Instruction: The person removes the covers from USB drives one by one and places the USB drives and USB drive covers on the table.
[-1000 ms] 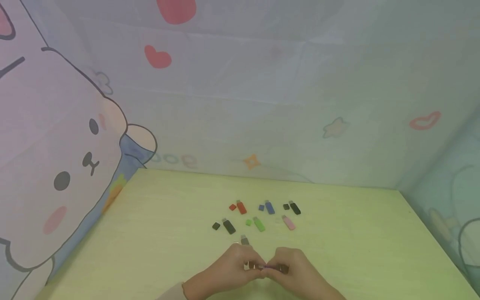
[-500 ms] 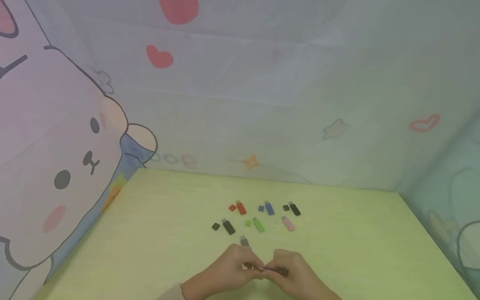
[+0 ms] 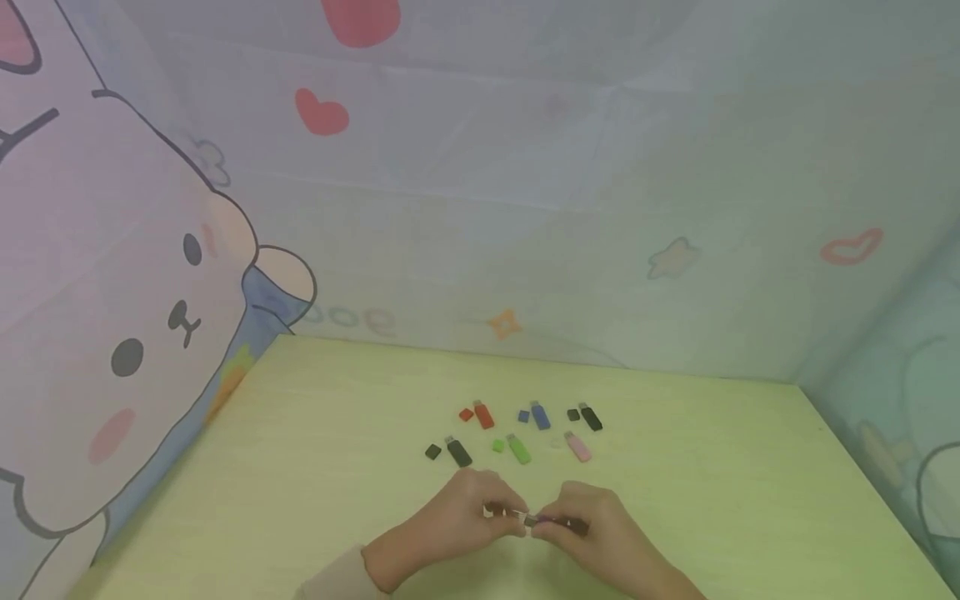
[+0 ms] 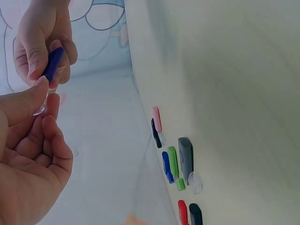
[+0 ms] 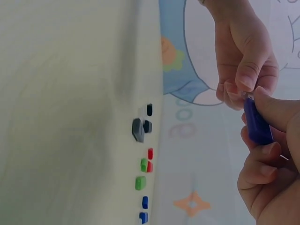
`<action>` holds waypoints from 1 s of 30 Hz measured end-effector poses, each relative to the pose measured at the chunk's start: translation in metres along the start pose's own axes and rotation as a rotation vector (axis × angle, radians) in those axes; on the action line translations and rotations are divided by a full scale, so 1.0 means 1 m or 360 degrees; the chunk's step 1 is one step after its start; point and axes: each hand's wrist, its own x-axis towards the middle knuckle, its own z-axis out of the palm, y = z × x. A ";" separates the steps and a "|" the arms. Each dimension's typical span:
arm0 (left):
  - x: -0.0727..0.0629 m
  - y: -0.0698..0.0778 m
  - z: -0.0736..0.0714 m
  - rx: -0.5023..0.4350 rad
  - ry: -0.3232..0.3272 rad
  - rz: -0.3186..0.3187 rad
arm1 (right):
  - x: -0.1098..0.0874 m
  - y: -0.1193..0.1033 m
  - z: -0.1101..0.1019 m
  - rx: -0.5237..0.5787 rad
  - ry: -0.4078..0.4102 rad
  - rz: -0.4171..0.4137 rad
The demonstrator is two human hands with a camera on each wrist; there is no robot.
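My right hand (image 3: 592,517) grips a purple-blue USB flash drive (image 5: 257,123), its metal connector end pointing toward the other hand. Between the thumb and fingers of my left hand (image 3: 472,508) is a small clear cap (image 4: 41,109), right at that connector end. Both hands are raised over the near part of the table, fingertips close together. Beyond them lie uncapped drives: red (image 3: 483,415), blue (image 3: 540,416), black (image 3: 591,417), dark (image 3: 459,452), green (image 3: 519,449) and pink (image 3: 578,447). A grey drive (image 4: 186,154) is hidden by my left hand in the head view.
Loose caps lie left of the drives: a red cap (image 3: 467,414), a blue cap (image 3: 523,416), a green cap (image 3: 498,446) and black ones. The pale yellow-green table (image 3: 337,400) meets a printed cloth backdrop (image 3: 480,208) along its back edge.
Both hands have moved slightly up and away from me. Their fingertips, touching earlier, have parted a little, showing the connector between them. The grey drive is now covered by the left hand.
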 end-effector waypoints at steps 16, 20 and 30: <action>0.029 -0.010 -0.013 -0.0027 0.0125 -0.0295 | 0.022 0.025 -0.032 -0.0135 0.0108 0.0400; 0.035 -0.020 -0.008 -0.0018 0.0166 -0.0304 | 0.026 0.033 -0.033 -0.0100 0.0087 0.0485; 0.049 -0.035 -0.002 -0.0003 0.0216 -0.0325 | 0.031 0.048 -0.030 0.0024 0.0060 0.0606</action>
